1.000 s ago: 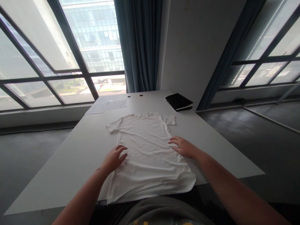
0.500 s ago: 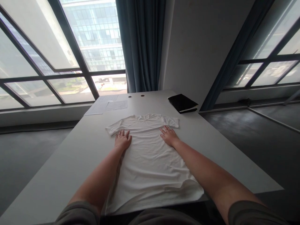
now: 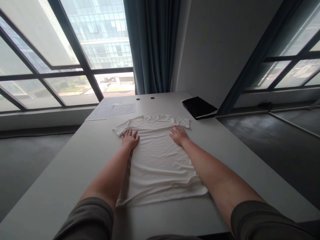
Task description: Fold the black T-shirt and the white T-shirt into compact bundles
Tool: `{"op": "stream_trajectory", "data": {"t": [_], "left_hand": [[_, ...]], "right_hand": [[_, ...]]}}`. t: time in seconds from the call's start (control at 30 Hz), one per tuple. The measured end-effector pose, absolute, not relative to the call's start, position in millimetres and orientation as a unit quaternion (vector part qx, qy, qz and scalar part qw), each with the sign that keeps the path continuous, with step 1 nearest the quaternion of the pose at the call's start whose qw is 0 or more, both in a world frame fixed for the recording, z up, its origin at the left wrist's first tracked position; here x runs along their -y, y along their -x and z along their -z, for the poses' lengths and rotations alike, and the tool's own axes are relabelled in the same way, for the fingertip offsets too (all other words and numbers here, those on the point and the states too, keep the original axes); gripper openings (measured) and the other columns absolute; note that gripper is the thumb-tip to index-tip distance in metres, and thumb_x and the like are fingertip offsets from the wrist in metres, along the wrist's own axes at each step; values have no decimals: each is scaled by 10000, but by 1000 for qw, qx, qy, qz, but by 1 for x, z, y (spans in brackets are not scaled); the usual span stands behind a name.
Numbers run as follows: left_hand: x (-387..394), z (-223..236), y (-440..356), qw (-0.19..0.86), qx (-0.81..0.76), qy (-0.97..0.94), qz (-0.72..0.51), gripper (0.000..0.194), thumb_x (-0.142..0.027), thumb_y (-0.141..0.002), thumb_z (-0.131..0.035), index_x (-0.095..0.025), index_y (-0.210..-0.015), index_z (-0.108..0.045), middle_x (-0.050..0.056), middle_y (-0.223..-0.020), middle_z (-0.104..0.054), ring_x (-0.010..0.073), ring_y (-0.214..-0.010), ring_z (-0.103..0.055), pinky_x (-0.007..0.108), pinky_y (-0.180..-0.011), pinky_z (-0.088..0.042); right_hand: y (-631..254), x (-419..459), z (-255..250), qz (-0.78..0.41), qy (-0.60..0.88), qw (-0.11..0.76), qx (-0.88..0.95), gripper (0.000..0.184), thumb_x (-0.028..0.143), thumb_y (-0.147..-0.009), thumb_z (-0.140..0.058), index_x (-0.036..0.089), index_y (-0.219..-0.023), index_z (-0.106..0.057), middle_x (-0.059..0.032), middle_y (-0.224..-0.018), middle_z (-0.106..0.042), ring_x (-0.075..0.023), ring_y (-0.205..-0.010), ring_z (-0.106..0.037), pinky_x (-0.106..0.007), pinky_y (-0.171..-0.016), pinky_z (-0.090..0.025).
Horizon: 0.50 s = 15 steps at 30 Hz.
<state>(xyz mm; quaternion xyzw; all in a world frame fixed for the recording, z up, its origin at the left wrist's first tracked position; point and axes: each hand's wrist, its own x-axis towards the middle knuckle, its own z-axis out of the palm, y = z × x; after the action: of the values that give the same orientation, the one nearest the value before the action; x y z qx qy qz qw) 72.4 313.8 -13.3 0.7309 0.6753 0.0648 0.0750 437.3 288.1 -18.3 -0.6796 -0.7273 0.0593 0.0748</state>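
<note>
A white T-shirt [image 3: 157,160] lies spread on a white table [image 3: 82,163], its collar at the far end and its hem toward me. Wrinkles run across the body, and the hem is rumpled on the right. My left hand [image 3: 130,139] rests flat on the shirt's left edge just below the sleeve, fingers apart. On the right side, just under the other sleeve, my right hand [image 3: 178,135] presses flat with its fingers spread. Neither hand grasps the cloth.
Paper sheets [image 3: 105,108] lie at the table's far left corner. A black folder [image 3: 199,107] sits at the far right edge. Two round holes are near the back edge. Beyond stand a blue curtain [image 3: 153,46], a wall and large windows.
The shirt and both hands have shifted away from me together across the table. Bare tabletop now shows below the hem. The view has also shifted slightly.
</note>
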Motion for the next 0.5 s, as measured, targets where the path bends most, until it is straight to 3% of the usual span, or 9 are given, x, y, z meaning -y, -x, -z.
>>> {"op": "stream_trajectory", "data": {"t": [0.1, 0.23, 0.4, 0.5], "left_hand": [[-321, 9, -75, 65, -672, -732, -89, 609, -543, -1011, -418, -329, -1579, -462, 86, -1711, -304, 335, -1580, -230, 562, -1260, -186], [-315, -3, -81, 2, -658, -737, -157, 499, -375, -997, -480, -255, -1470, -584, 104, -1610, -456, 319, -1491, -364, 495, -1228, -267], [-250, -7, -55, -6, -593, -780, -201, 402, -348, -1007, -505, -245, -1373, -636, 116, -1464, -578, 305, -1350, -497, 464, -1154, -356], [-176, -5, -24, 54, -521, -823, -217, 318, -405, -1016, -493, -235, -1210, -679, 107, -1298, -660, 276, -1210, -584, 432, -1091, -430]], "right_hand": [[-439, -292, 11, -38, 653, 139, 744, 524, 389, -1079, -446, 81, -1496, -524, -187, -1643, -408, -294, -1482, -378, -488, -1245, -260], [-437, -286, -4, -10, 615, 186, 766, 444, 257, -1069, -386, 17, -1362, -619, -203, -1552, -507, -251, -1441, -403, -409, -1251, -260], [-457, -237, -10, 2, 567, 232, 791, 379, 235, -1035, -430, 114, -1290, -683, -161, -1446, -596, -238, -1390, -463, -401, -1223, -331], [-485, -174, -4, -24, 543, 281, 791, 268, 279, -1001, -510, 172, -1075, -743, -141, -1236, -703, -258, -1223, -590, -443, -1139, -435]]}}
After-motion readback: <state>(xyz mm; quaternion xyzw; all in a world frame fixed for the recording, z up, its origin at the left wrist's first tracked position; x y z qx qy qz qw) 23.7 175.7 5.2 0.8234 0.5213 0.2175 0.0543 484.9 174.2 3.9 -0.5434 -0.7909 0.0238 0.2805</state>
